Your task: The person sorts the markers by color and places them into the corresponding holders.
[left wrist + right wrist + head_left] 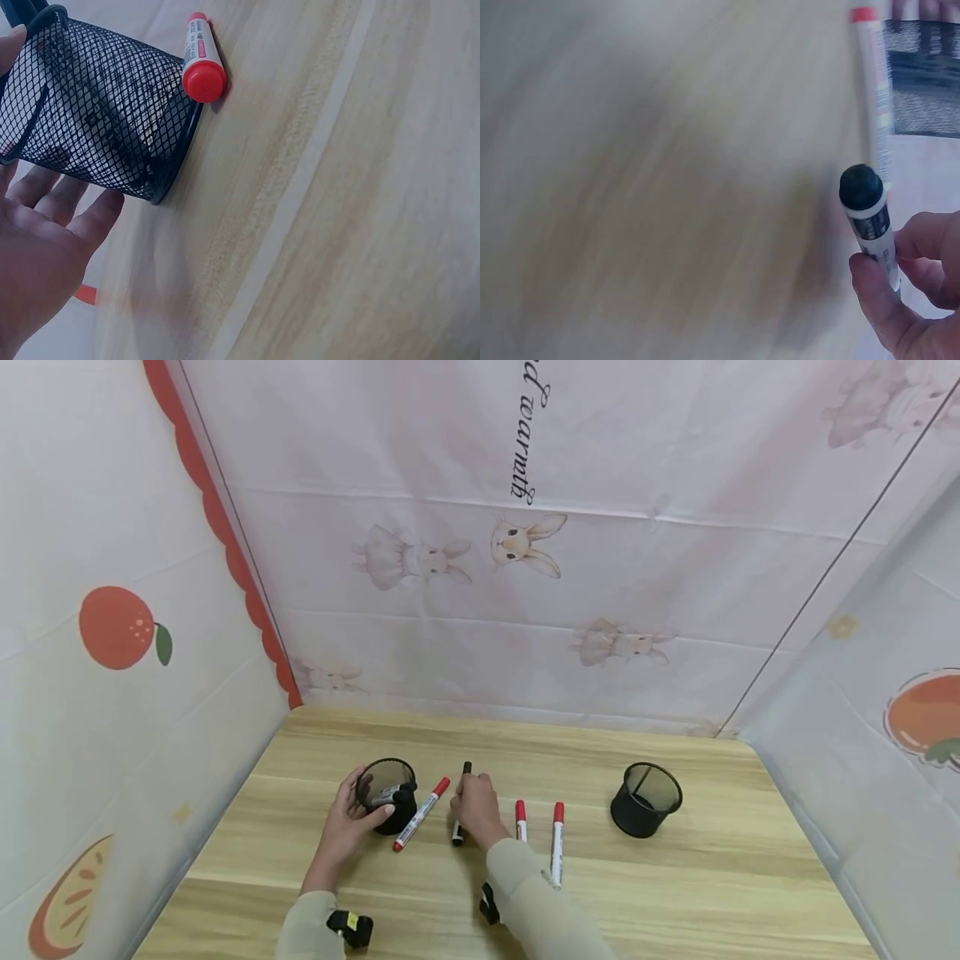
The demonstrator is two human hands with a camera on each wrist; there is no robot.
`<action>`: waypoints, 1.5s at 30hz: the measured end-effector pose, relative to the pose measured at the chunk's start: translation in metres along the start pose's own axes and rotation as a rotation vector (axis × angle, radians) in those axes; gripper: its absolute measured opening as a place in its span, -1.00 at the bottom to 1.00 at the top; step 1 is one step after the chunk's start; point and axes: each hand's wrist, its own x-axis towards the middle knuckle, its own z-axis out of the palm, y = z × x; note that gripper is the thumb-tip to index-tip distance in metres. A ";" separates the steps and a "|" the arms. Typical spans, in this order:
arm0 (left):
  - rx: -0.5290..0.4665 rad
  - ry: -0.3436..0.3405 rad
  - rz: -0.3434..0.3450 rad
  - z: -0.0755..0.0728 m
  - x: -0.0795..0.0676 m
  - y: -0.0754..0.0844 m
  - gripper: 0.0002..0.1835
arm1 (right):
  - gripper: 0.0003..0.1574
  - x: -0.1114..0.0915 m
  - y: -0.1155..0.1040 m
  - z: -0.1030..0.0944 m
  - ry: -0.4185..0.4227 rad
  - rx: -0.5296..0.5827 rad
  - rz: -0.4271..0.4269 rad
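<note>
My left hand (347,825) holds a black mesh pen cup (397,821) at the left of the table, fingers along its far side and thumb at the near side. A black-capped marker (388,795) leans inside this cup. In the left wrist view, my fingertips lie against the mesh wall (112,105). Just right of the cup, my right hand (478,806) pinches a black marker (874,225) between thumb and fingers. Between the cup and that hand lies a red marker (422,814), slanted on the wood.
Two more red-capped markers, one (521,814) partly hidden by my right sleeve and another (557,839), lie right of my right hand. A second mesh cup (637,817) stands farther right on the wooden table (720,860). Printed cloth walls (450,677) enclose the back and sides.
</note>
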 end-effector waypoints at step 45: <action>0.011 0.007 -0.027 0.001 0.000 0.013 -0.12 | -0.63 -0.006 -0.008 -0.025 0.067 0.649 0.240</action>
